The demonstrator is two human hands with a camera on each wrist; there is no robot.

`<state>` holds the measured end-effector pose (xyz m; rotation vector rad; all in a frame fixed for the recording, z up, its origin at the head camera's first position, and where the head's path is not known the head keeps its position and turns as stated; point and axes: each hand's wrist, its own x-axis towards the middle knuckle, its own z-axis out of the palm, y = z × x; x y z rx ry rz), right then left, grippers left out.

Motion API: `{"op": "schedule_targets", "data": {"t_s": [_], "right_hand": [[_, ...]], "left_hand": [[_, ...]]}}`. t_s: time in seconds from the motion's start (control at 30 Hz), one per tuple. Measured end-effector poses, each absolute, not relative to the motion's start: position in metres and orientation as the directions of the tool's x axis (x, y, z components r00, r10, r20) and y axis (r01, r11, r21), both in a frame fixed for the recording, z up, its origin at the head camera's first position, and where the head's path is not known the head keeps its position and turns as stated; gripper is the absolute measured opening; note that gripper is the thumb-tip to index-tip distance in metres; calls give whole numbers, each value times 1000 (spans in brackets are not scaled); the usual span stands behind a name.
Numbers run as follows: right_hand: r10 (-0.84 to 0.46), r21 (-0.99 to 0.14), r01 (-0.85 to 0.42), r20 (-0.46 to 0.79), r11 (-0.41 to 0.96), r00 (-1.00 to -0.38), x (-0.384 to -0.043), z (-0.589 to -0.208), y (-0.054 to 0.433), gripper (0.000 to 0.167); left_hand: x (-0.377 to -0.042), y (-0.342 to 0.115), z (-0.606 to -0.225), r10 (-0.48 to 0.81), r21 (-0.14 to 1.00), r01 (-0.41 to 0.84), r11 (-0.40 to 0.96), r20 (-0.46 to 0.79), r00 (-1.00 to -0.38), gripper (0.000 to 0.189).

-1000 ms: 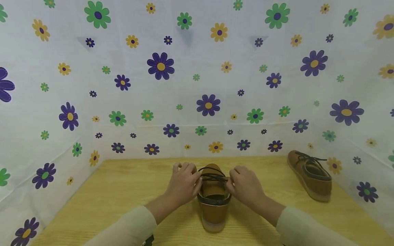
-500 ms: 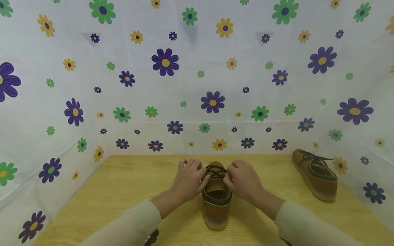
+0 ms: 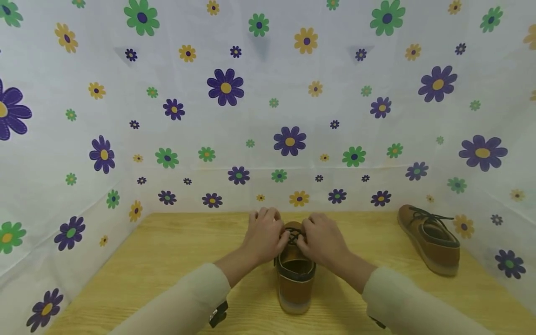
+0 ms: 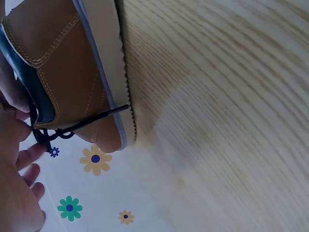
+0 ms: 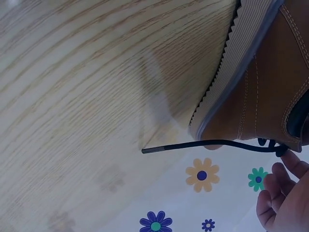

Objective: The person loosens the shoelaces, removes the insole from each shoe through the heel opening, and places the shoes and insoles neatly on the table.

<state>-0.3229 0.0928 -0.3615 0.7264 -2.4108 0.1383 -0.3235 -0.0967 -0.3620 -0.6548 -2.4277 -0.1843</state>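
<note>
At the lower centre of the frame, a brown shoe point(image 3: 295, 293) stood on the table point(image 3: 176, 260), toe pointing away, between 2 hands. The left hand point(image 3: 264, 236) pinched the dark laces point(image 5: 227, 143), its fingers curled nearly together; the right hand point(image 3: 324, 238) pinched them likewise. Lace ends stuck out on both sides. Right of frame, a 2nd shoe point(image 3: 433, 244) stood near the flowered sheet point(image 3: 259, 118).

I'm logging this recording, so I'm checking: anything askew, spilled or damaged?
Nothing visible looks spilled or damaged. Mildly askew: the far-right shoe sits angled, while the middle shoe, between left hand and right hand, points straight ahead.
</note>
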Motion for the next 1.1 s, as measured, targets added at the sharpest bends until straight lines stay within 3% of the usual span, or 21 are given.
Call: {"op": "schedule_targets", "data": {"t_s": [0.17,0.27,0.47,0.63,0.83,0.97,1.1], "right_hand": [[-461,42,-539,576,841,-675,-324,-363,94,15],[-471,39,-560,592,827,-654,-325,-366,94,14],[-484,72,-563,606,823,-631,-327,-364,93,19],[-445,45,-523,593,851,-671,-330,-355,97,29],[-396,-57,-505,548,861,-737,-329,-350,100,29],[-371,-87,-476,512,875,-775,-329,-353,101,27],[-351,-137,-470,493,872,-796,-326,-354,101,21]], "left_hand": [[-322,-91,-359,380,107,492,864,504,-776,27],[-322,-91,-361,383,149,513,845,501,-776,22],[-324,-95,-362,422,92,531,842,501,-756,20],[-327,-102,-359,464,22,547,837,502,-730,19],[-329,-116,-362,517,-29,583,812,499,-696,16],[-327,-122,-364,521,11,606,796,498,-693,12],[-325,-123,-364,484,89,592,801,483,-729,10]]}}
